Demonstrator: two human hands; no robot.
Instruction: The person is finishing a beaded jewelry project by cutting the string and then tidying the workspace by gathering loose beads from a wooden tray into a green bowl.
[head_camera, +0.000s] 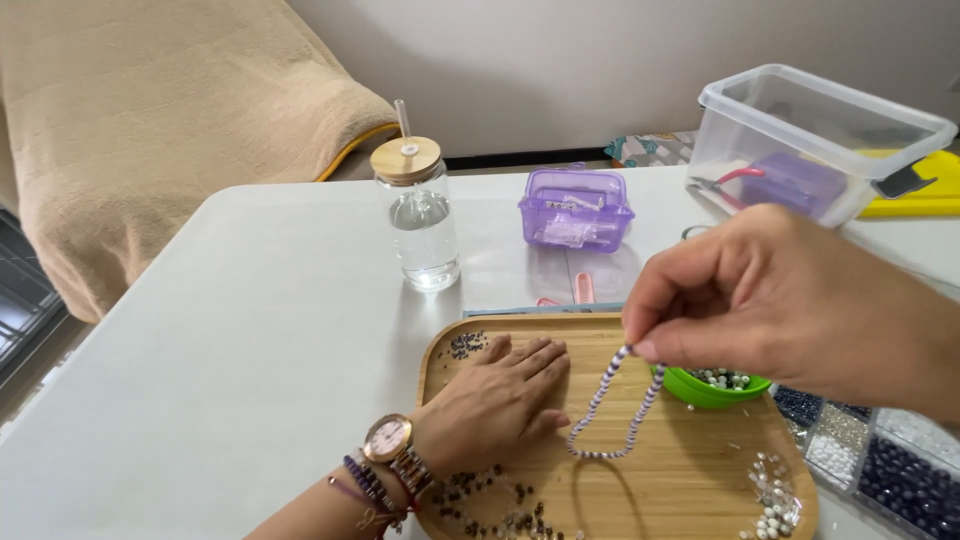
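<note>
My right hand (790, 300) is raised over a wooden tray (690, 490) and pinches the top of a purple-and-white beaded strand (615, 425), which hangs in a loop down to the tray. My left hand (495, 400) lies flat, palm down, on the tray's left part, fingers together, next to the loop's lower end. A watch and bracelets are on that wrist. Loose dark beads (465, 345) lie at the tray's top left and along its front edge, and pale beads (775, 500) sit at the lower right. A green bowl (710, 390) of beads sits under my right hand.
A glass jar with a wooden lid and straw (420, 215) stands behind the tray. A small purple box (575, 208) and a clear plastic bin (815, 140) are farther back. A compartment bead organiser (880, 450) lies at the right. A beige-covered sofa (150, 120) stands beyond the table.
</note>
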